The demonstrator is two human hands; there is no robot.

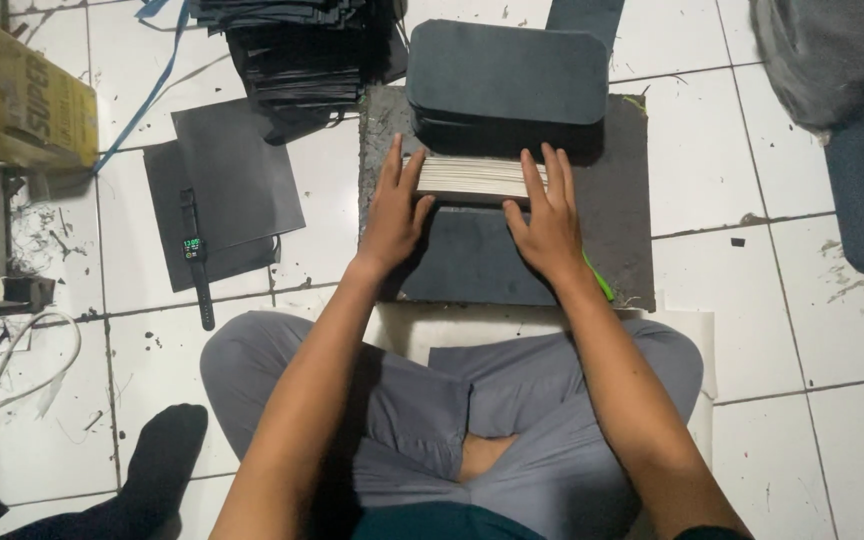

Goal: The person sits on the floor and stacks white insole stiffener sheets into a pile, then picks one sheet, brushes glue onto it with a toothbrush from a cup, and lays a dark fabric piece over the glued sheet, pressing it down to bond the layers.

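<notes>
My left hand (pixel 393 212) and my right hand (pixel 545 215) both rest on a thin stack of pale paper pages (pixel 472 177), one at each end, pressing it flat. The stack lies on a dark grey cover sheet (pixel 467 265) over a rough dark mat (pixel 624 215) on the white tiled floor. Just beyond the pages sits a pile of dark rounded covers (pixel 507 85). My crossed legs in grey trousers (pixel 412 410) are below.
A black wristwatch (pixel 195 258) lies on dark sheets (pixel 227 195) at the left. A tall pile of dark sheets (pixel 297 50) stands behind. A yellow box (pixel 17 95) and white cable (pixel 22 350) are at far left. A grey bag (pixel 842 110) is at right.
</notes>
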